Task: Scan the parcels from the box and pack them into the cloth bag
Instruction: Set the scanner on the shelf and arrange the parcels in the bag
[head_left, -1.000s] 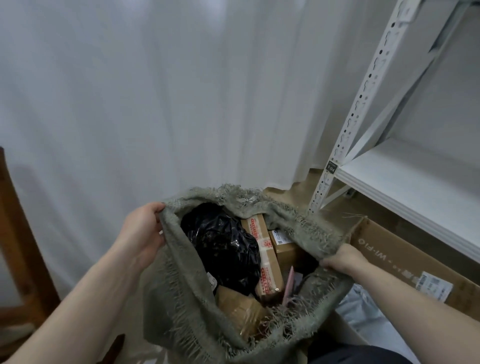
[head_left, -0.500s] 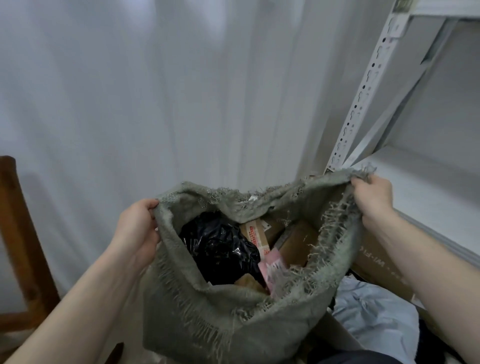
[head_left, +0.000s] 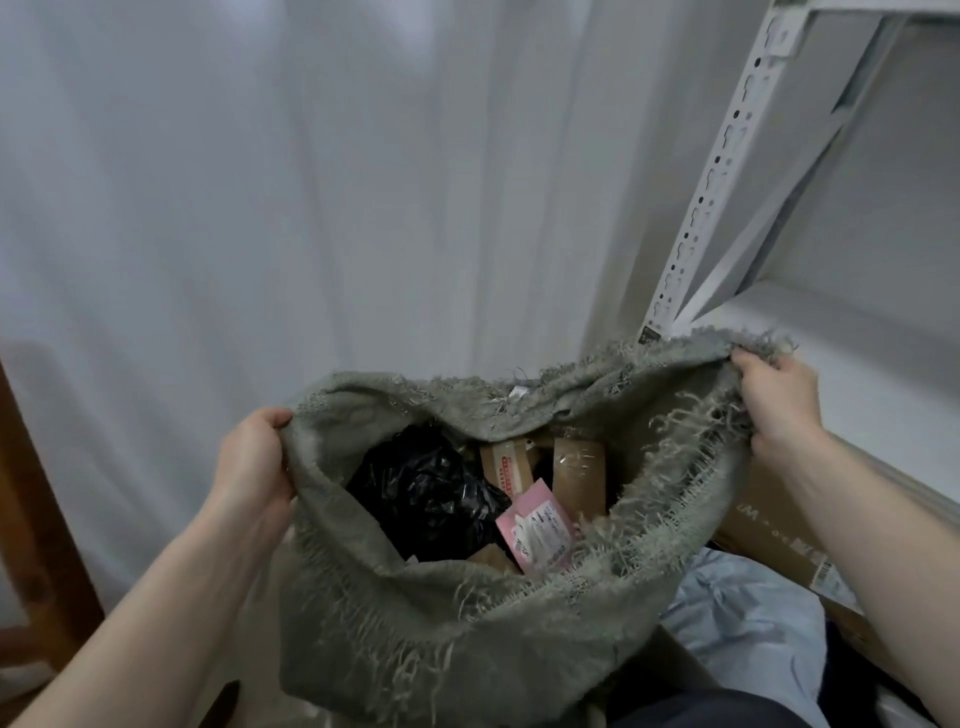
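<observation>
While the cloth bag (head_left: 467, 639) gaped, the left hand (head_left: 254, 467) gripped its left rim and the right hand (head_left: 779, 405) clenched its right rim; a black parcel (head_left: 421, 493) and a pink parcel (head_left: 535, 525) lay inside.

Soft, cool light comes through the white curtain (head_left: 311, 208) at the far side, even and rather dim, with no glare anywhere. The curtain's folds look smeared and slightly blurred. Inside the cloth bag (head_left: 467, 639) it is dark, and the black plastic parcel (head_left: 426, 493) shows only small glints. The shelf upright (head_left: 727, 171) leans and bows toward the right edge from the wide lens. The near corners fall into shadow.
</observation>
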